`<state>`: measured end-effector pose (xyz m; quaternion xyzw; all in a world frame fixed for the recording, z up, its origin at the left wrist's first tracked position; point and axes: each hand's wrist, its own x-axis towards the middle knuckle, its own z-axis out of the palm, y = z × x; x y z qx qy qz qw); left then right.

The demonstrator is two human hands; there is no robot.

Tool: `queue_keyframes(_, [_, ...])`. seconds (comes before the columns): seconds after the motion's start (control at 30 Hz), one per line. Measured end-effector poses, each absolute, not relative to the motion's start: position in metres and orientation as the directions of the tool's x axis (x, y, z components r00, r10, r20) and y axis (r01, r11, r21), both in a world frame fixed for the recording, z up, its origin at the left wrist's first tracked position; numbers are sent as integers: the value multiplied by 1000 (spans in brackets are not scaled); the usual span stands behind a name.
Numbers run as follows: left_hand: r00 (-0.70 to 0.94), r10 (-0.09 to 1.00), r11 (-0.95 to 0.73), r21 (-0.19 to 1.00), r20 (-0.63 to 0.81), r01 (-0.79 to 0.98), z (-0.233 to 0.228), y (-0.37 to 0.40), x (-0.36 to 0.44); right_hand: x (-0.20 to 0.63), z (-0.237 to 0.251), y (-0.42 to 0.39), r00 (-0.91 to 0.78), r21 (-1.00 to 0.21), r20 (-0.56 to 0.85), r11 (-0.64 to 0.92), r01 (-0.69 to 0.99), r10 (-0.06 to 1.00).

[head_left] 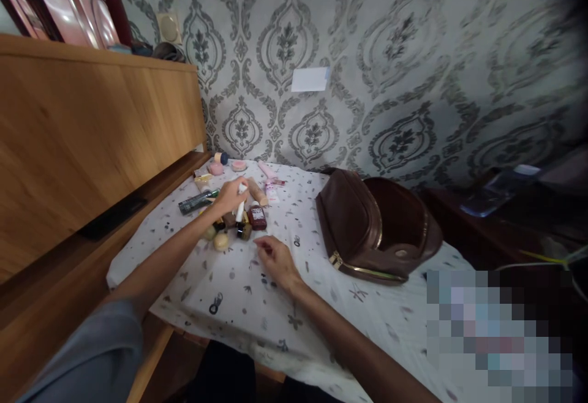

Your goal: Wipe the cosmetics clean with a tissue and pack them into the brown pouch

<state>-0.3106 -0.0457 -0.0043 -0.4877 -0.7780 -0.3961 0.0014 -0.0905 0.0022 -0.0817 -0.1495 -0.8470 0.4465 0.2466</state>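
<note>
Left grip [229, 196] holds white tube [240, 204] (upright) — right grip [275, 257] apart.

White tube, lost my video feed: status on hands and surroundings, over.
Left hand closed on white tube. Right hand open, resting on tablecloth. Small bottles crowd the tube; brown bag lies apart.

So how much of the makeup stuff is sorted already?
Little looks done: the brown bag lies unzipped and apart, nothing visibly inside. In hand: the left hand grips a white tube; the right hand rests on the cloth. Left: the bottles and pink compacts lying scattered.
</note>
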Motion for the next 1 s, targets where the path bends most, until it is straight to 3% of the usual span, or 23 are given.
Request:
queue_keyframes(0.17, [-614, 605, 177, 666, 508, 725, 39, -24, -354, -97, -92, 1, -792, -814, 371, 580, -27, 485])
queue_keyframes(0.33, [-705, 525, 182, 747, 476, 640, 39, -3, -394, -92, -93, 0, -790, -823, 394, 562, -77, 470])
queue_keyframes(0.5, [-669, 633, 131, 799, 388, 587, 15, 12, -409, -92, -92, 1, -793, -827, 391, 556, -80, 468])
queue_keyframes(0.77, [-427, 874, 93, 783, 231, 615, 4, 5, -407, -92, -91, 3, -791, -830, 397, 551, -93, 465])
queue_keyframes(1.0, [-418, 877, 161, 673, 238, 722, -1, -2, -407, -91, -91, 6, -800, -840, 379, 535, -87, 465])
